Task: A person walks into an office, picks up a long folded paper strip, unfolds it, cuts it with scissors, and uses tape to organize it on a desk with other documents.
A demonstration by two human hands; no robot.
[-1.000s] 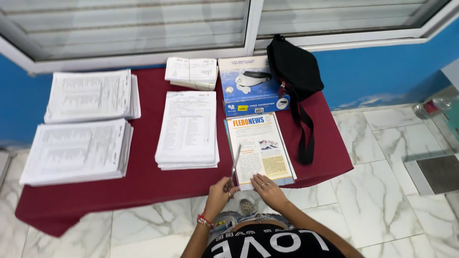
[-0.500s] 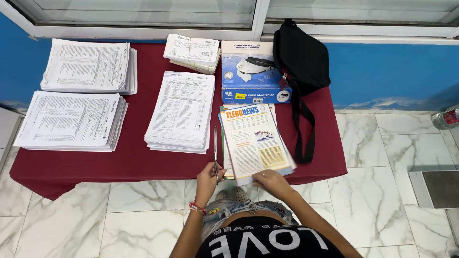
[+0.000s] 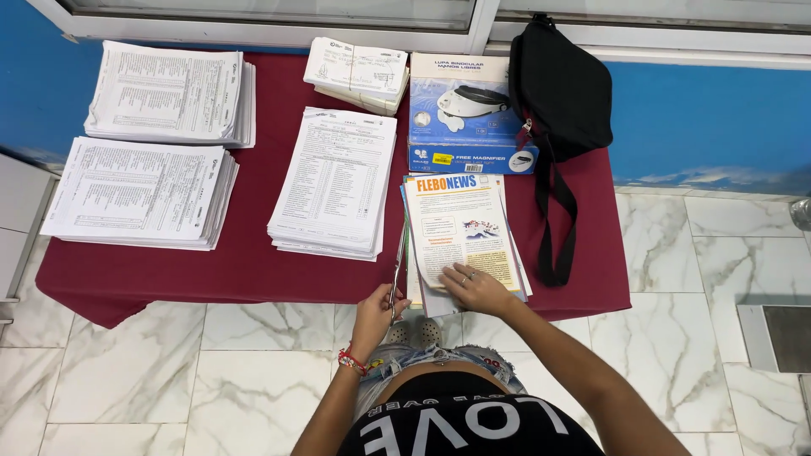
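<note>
Head view: paper stacks (image 3: 336,181), box (image 3: 461,114) flank the newsletters (image 3: 460,232).

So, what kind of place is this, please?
Probably an office or clinic corner used for sorting paperwork, though that is a guess. A table with a dark red cloth holds stacks of printed forms and a pile of newsletters, set on a marble tile floor below a window.

The person wore a black top with large white lettering, seen at the bottom centre of the frame, and frayed denim shorts. A red beaded bracelet circled the left wrist, and thin rings sat on fingers of the right hand (image 3: 475,290).
</note>
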